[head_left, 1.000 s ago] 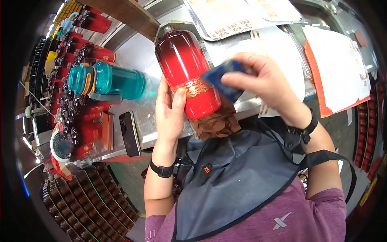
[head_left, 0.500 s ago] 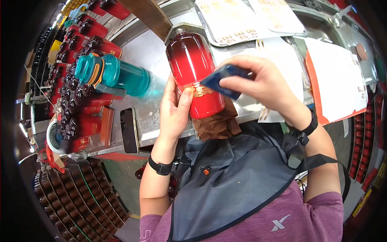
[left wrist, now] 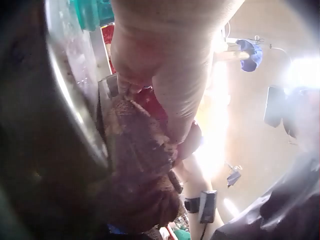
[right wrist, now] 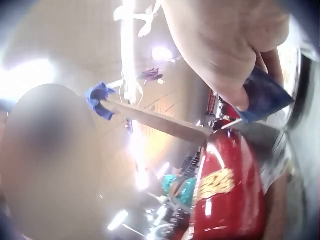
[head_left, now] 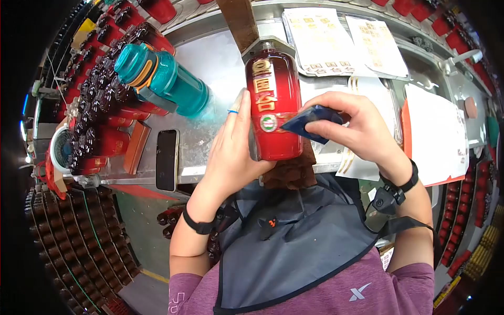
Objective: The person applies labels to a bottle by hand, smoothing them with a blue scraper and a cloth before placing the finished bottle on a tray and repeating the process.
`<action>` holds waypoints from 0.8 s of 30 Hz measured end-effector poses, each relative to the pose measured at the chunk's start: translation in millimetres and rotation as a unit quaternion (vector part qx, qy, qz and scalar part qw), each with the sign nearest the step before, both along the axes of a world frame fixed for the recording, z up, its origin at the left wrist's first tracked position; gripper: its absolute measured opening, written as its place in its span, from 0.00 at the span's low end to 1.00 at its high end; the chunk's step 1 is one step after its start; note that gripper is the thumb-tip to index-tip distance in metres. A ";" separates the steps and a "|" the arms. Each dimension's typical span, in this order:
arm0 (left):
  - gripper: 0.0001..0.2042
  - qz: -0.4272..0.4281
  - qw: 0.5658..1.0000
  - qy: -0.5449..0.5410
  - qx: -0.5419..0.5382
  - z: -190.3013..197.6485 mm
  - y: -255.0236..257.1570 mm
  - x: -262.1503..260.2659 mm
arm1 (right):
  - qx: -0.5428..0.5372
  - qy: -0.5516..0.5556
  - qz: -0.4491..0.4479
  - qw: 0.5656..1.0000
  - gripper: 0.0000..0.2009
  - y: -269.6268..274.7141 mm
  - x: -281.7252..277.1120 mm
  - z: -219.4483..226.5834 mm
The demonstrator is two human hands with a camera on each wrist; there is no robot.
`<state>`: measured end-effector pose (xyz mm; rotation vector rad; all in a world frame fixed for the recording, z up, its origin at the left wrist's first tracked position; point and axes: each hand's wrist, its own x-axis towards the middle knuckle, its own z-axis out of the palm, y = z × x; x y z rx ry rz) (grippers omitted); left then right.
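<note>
A glossy red bottle (head_left: 274,94), dark toward its neck, lies with its base toward the person. Gold characters run along its side above a round green-and-white emblem (head_left: 269,123). Stretched along the bottle's left side are the fingers of my left hand (head_left: 231,149), its thumb near the base. My right hand (head_left: 357,123) pinches a flat dark-blue scraper (head_left: 319,123), whose pointed edge meets the lower part of the bottle beside the emblem. A brown cloth (head_left: 291,176) is bunched under the base. In the right wrist view, a gold pattern (right wrist: 216,183) shows on the bottle.
Left of the bottle lie a teal water bottle (head_left: 181,86) and a phone (head_left: 167,160). Many red bottles (head_left: 113,142) crowd the far left. Sheets of gold decals (head_left: 320,42) and white paper (head_left: 438,131) lie on the right. A wooden bar (head_left: 239,21) stands behind the bottle's neck.
The bottle has turned about its length, bringing gold characters and the emblem up. My left thumb has left its front, and the left fingers now lie straight beside it. The right hand still pinches the scraper.
</note>
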<state>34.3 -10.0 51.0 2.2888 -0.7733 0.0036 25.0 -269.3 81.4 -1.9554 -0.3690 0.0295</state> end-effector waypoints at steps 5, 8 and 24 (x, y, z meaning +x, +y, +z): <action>0.58 0.012 0.999 -0.046 -0.010 2.1 4.1 -3.7 | -0.045 0.069 -0.192 0.978 0.13 -18.0 9.8 2.2; 0.60 0.014 0.993 0.059 -0.100 -26.3 -3.0 3.1 | 0.059 0.084 -0.014 0.995 0.12 4.6 -3.5 0.2; 0.51 0.045 0.901 0.256 -0.349 -32.6 -22.4 3.2 | 0.135 0.093 -0.190 0.968 0.13 -3.7 -19.4 -2.8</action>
